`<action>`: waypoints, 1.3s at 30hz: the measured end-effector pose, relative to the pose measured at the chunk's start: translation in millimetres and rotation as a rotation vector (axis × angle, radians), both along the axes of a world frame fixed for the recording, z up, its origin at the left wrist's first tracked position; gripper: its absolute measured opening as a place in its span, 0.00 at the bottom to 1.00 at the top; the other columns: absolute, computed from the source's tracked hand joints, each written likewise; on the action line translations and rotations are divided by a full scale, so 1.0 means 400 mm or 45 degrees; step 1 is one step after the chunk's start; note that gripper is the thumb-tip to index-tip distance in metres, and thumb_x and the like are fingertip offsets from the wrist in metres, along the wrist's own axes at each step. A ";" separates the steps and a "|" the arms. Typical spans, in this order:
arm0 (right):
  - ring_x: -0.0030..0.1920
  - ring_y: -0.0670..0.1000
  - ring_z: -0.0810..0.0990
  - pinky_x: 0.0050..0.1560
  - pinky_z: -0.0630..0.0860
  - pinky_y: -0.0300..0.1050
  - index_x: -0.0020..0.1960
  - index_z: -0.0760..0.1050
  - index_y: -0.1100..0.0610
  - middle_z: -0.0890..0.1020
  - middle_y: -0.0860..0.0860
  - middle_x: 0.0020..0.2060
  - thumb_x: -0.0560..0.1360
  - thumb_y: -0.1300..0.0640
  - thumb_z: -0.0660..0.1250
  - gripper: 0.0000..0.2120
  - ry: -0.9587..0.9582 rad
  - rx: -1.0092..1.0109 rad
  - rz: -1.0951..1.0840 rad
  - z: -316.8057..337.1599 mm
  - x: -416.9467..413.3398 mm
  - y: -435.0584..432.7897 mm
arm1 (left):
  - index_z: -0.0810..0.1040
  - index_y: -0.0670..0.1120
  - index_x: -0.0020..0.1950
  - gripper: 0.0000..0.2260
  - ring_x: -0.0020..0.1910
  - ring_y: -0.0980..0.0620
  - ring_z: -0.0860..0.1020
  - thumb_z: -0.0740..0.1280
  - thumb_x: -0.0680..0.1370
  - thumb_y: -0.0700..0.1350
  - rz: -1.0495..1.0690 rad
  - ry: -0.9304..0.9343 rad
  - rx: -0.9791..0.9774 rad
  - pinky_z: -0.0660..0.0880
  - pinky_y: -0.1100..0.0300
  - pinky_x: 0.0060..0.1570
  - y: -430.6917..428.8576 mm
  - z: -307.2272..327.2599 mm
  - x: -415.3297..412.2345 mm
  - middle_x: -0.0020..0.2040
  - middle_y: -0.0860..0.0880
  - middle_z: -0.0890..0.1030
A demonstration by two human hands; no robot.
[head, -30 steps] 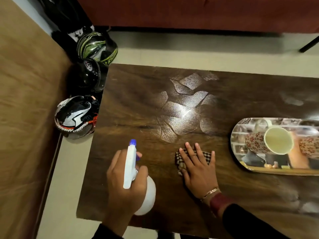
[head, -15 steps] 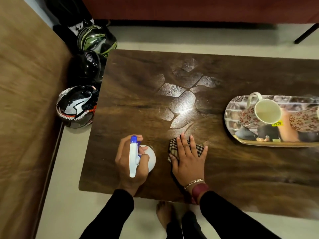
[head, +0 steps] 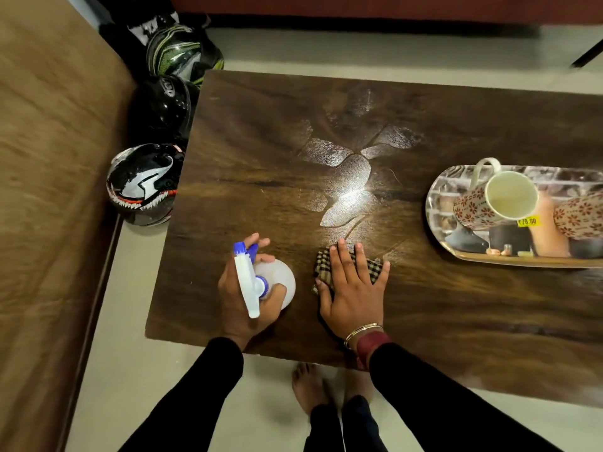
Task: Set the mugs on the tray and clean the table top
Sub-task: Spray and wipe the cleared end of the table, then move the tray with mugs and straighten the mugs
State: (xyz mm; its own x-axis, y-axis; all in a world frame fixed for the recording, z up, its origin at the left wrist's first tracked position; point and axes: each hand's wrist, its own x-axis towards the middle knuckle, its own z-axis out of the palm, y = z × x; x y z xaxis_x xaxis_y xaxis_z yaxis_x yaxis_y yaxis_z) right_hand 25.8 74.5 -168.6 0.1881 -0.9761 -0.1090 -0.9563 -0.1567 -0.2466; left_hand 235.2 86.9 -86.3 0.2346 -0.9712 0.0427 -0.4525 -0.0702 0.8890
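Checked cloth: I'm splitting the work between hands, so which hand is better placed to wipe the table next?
Right. The right hand lies flat on the checked cloth on the table; the left hand is wrapped around the spray bottle.

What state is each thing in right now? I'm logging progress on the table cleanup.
left hand: gripping the spray bottle
spray bottle: upright on the table, held
right hand: flat, pressing the cloth
checked cloth: crumpled under the hand
mugs: upright on the tray, near one empty
tray: on the table
table: glossy sheen at centre
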 end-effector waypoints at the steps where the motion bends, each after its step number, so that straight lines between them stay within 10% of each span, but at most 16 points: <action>1: 0.82 0.55 0.54 0.73 0.46 0.78 0.81 0.60 0.50 0.58 0.48 0.82 0.80 0.37 0.56 0.34 -0.002 -0.006 0.001 -0.002 -0.001 0.000 | 0.65 0.65 0.76 0.41 0.56 0.54 0.85 0.76 0.65 0.48 -0.003 -0.007 0.021 0.83 0.37 0.56 0.000 -0.002 0.002 0.67 0.66 0.78; 9: 0.82 0.56 0.55 0.74 0.45 0.77 0.81 0.60 0.50 0.59 0.48 0.82 0.79 0.37 0.57 0.34 -0.003 0.000 0.014 0.005 0.000 -0.003 | 0.62 0.45 0.81 0.49 0.75 0.52 0.72 0.80 0.66 0.59 0.172 -0.150 0.048 0.75 0.48 0.72 0.087 -0.029 -0.017 0.75 0.44 0.73; 16: 0.82 0.54 0.54 0.75 0.47 0.75 0.81 0.59 0.52 0.58 0.49 0.82 0.78 0.32 0.56 0.38 -0.093 0.089 0.054 0.058 -0.017 -0.018 | 0.72 0.43 0.67 0.37 0.64 0.34 0.74 0.79 0.64 0.58 0.426 -0.239 0.204 0.76 0.29 0.60 0.342 -0.075 -0.176 0.66 0.42 0.70; 22: 0.78 0.54 0.65 0.75 0.63 0.65 0.77 0.68 0.56 0.70 0.53 0.77 0.78 0.33 0.60 0.35 -0.222 -0.094 0.207 0.129 -0.194 -0.055 | 0.72 0.58 0.70 0.29 0.66 0.55 0.76 0.74 0.71 0.62 0.209 -0.018 0.282 0.79 0.53 0.63 0.255 0.010 -0.353 0.66 0.54 0.75; 32: 0.51 0.60 0.82 0.52 0.79 0.55 0.51 0.82 0.62 0.84 0.57 0.50 0.79 0.55 0.70 0.10 -0.369 -0.475 0.215 0.177 -0.643 -0.082 | 0.78 0.45 0.63 0.19 0.56 0.61 0.78 0.73 0.77 0.55 0.044 -0.232 -0.047 0.72 0.71 0.59 -0.098 0.038 -0.590 0.57 0.52 0.79; 36: 0.40 0.58 0.75 0.41 0.70 0.50 0.44 0.75 0.58 0.77 0.54 0.39 0.78 0.58 0.64 0.06 -0.500 -0.422 -0.228 0.197 -0.870 -0.102 | 0.81 0.49 0.53 0.07 0.45 0.48 0.82 0.73 0.79 0.50 0.266 -0.296 0.252 0.82 0.47 0.52 -0.191 0.007 -0.714 0.46 0.48 0.83; 39: 0.44 0.58 0.76 0.44 0.66 0.45 0.50 0.73 0.55 0.73 0.50 0.46 0.79 0.54 0.63 0.04 -0.600 -0.271 -0.910 0.207 -1.042 -0.182 | 0.83 0.50 0.49 0.05 0.44 0.45 0.85 0.74 0.79 0.50 0.361 -0.262 0.474 0.82 0.51 0.52 -0.236 -0.010 -0.775 0.40 0.49 0.85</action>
